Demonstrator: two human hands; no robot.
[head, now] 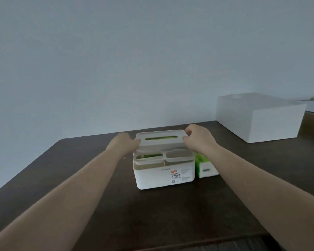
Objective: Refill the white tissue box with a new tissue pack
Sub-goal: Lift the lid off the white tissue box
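Two bare forearms reach in from the lower corners of the head view, uncovered along their whole visible length: no sleeve edge shows anywhere. The bare left hand and the bare right hand carry no glove, and no ring, watch or band is visible on them. Both wrists are plain. Fingernails look short, though blur hides finer detail.

White tissue box stands upright with a printed label on its near side. Its slotted white lid is raised above the box's far half, green showing through. A green-and-white tissue pack lies just right of the box.
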